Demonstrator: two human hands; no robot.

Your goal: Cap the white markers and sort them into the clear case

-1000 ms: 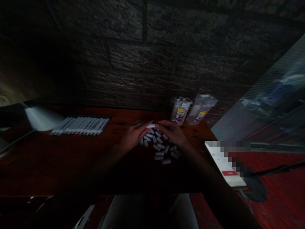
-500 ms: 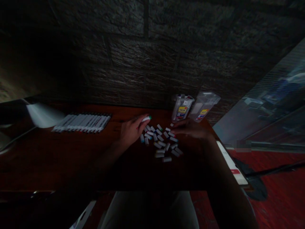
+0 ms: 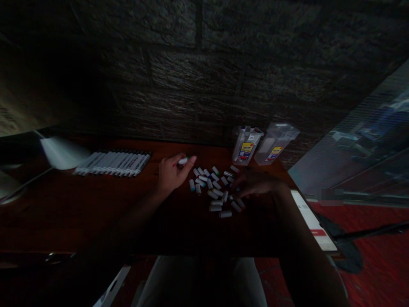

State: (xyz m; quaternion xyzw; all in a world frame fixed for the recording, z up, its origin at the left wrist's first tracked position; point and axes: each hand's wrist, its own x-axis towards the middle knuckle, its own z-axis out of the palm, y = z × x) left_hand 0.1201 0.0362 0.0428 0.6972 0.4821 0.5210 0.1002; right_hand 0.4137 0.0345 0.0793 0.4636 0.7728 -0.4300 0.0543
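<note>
My left hand (image 3: 169, 174) is closed around a white marker cap (image 3: 183, 161) with a green end, pinched between thumb and fingers above the table. A small red patch shows by its fingers. Just to the right lies a loose heap of several white marker caps (image 3: 216, 192) with coloured ends in green, blue, yellow and red. My right hand (image 3: 255, 183) reaches over the right side of this heap, its fingers bent down and slightly apart among the caps. Its fingertips touch or hover over caps there; in the dim light I cannot tell which.
At the left, a neat row of white markers (image 3: 111, 163) lies side by side. Two clear plastic cases (image 3: 246, 147) with yellow labels stand by the brick wall (image 3: 191, 76). A white flat panel (image 3: 313, 221) lies on the right edge of the brown table (image 3: 96, 213).
My left hand has turned and drawn slightly left and down with the cap. My right hand has moved toward me over the heap, and a red-ended cap now shows behind it.
</note>
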